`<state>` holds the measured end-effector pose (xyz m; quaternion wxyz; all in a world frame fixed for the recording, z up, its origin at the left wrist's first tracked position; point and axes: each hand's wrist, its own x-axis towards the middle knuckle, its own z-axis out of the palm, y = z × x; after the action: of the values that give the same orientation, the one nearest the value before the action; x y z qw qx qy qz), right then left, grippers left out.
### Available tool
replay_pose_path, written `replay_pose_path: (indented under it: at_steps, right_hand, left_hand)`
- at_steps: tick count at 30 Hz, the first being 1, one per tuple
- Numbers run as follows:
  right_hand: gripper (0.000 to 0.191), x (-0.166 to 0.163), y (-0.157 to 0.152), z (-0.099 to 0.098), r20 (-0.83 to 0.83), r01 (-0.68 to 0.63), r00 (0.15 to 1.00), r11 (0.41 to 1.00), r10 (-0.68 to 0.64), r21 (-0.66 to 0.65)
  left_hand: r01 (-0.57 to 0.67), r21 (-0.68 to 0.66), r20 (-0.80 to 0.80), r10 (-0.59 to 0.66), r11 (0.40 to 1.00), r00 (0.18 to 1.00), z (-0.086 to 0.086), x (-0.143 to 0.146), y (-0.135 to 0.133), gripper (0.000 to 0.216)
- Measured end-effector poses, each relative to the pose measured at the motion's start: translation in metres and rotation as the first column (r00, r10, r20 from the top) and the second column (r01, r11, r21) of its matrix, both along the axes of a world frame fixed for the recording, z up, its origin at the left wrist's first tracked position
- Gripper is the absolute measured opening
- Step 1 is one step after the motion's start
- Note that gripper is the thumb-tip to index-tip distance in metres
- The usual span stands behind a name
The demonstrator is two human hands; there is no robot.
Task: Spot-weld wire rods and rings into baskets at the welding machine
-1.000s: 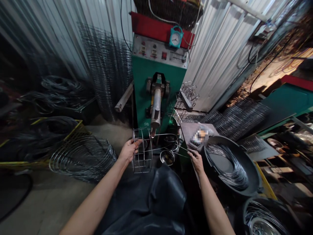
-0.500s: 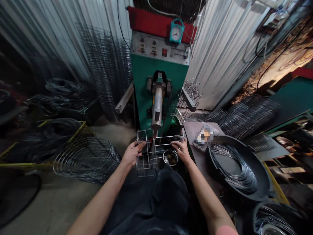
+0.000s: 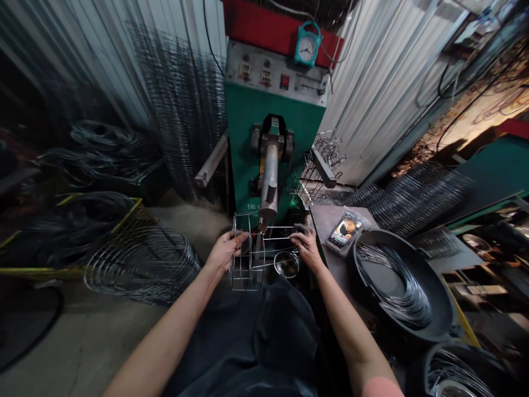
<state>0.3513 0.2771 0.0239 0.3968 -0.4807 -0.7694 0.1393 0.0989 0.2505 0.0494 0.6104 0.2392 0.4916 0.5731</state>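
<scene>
A small wire rack (image 3: 247,271) of thin metal rods is held under the upper electrode arm (image 3: 269,182) of a green spot welding machine (image 3: 243,110). My left hand (image 3: 225,251) is closed on the rack's left side, thumb along a rod near the electrode tip. My right hand (image 3: 306,243) pinches the ends of the rods that reach out to the right. Below the rods, between my hands, is a round clear bowl (image 3: 286,264) with small things in it that I cannot make out. The rack's joint at the tip is partly hidden.
On the right, a side table (image 3: 324,215) bears a phone in a plastic bag (image 3: 344,231). Beside it is a black pan (image 3: 448,298) of curved wires. Wire hoops (image 3: 140,264) lie at left. A teal clock (image 3: 308,47) stands on the machine.
The view has shifted slightly, and the machine sits a little further right in it. Both hands keep their grip on the rack, which stays at the electrode tip.
</scene>
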Motion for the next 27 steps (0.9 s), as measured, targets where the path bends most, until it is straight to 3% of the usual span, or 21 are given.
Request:
replay_pose_path:
  at_steps: [19,23,25,27]
  right_hand:
    - [0.016,-0.004,0.021,0.002,0.001,-0.024,1.0,0.999,0.024,-0.037]
    - [0.019,-0.01,-0.003,0.007,-0.078,0.134,0.988,0.99,-0.131,0.037]
    - [0.026,-0.016,-0.03,0.003,-0.132,0.266,0.958,0.961,-0.254,0.08]
    - [0.028,-0.025,-0.064,-0.006,-0.163,0.283,0.95,0.956,-0.268,0.076]
  left_hand:
    - [0.008,-0.036,0.018,-0.007,0.999,1.0,-0.004,-0.003,0.023,0.041]
    - [0.015,-0.023,0.032,-0.014,1.0,0.999,0.0,-0.003,0.018,0.045]
    - [0.019,-0.019,0.042,-0.018,1.0,0.999,0.001,-0.001,0.014,0.047]
    - [0.027,-0.023,0.049,-0.026,0.999,0.998,0.002,0.002,0.008,0.048]
